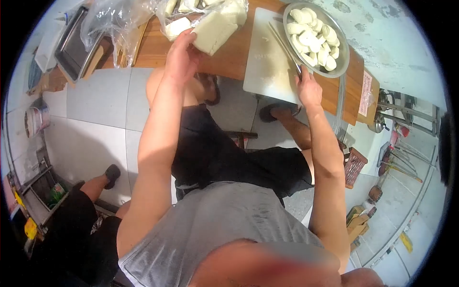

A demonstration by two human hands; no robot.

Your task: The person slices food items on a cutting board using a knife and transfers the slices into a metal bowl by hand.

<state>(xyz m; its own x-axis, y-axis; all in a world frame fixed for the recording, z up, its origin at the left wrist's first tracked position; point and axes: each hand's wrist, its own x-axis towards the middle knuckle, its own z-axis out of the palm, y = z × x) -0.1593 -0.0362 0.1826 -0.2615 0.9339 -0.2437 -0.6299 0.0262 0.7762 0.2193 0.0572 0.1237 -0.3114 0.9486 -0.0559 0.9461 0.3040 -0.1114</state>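
My left hand (183, 58) grips a pale rectangular block (214, 34), which looks like tofu or dough, at its left end. The block is up over the table's near edge, beside an open clear plastic bag (240, 6) with more pale pieces in it. A smaller pale piece (178, 28) lies just beyond my fingers. My right hand (310, 88) is closed round the dark handle of a knife (285, 44), its long thin blade pointing away over a white cutting board (258, 71). Right of the blade, a round metal bowl (340, 71) holds many pale oval slices (313, 36).
The wooden table (351, 91) runs across the top. Dark metal trays (74, 45) and crumpled plastic (117, 21) are at its left. A red crate (355, 167) stands on the floor at right. Another person's leg (95, 186) shows at lower left.
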